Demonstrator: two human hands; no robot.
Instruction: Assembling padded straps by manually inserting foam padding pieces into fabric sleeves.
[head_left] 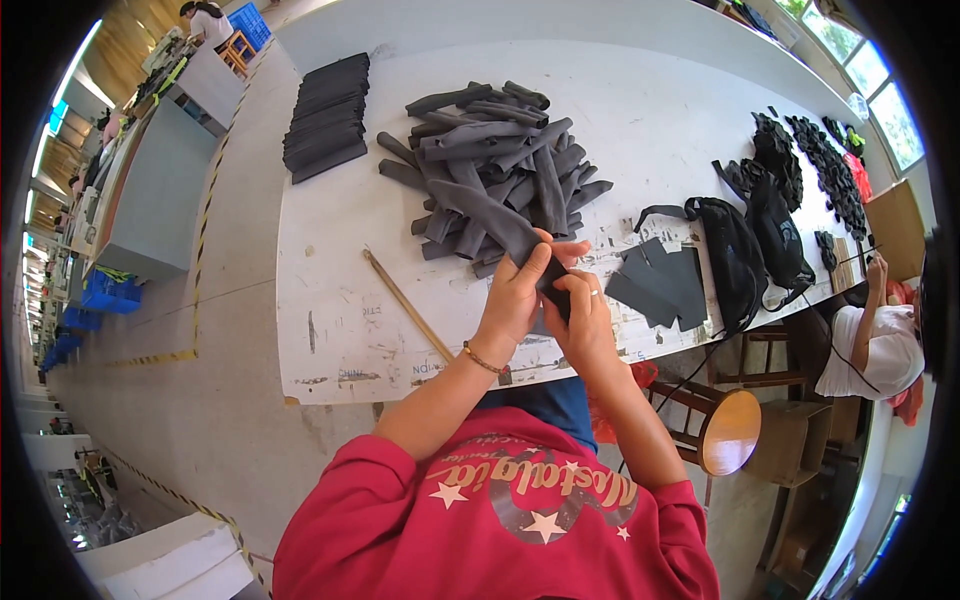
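Both my hands are closed on one dark grey fabric sleeve [487, 213] near the table's front edge. Its far end reaches over a loose heap of similar dark grey sleeves [490, 140]. My left hand [518, 297] grips it from the left, thumb on top. On the right, my right hand [583, 318] pinches its near end, where a darker, blackish part [555, 283] shows between the hands. Whether that part is a separate piece cannot be made out. Several flat dark grey panels [655, 283] lie overlapped to the right of my hands.
A neat stack of dark flat pieces [328, 115] lies at the far left of the white table [335, 260]. A wooden stick [408, 306] rests left of my hands. Black bags [733, 255] lie at right. Beyond the table's right end are a stool [730, 432] and another person [872, 350].
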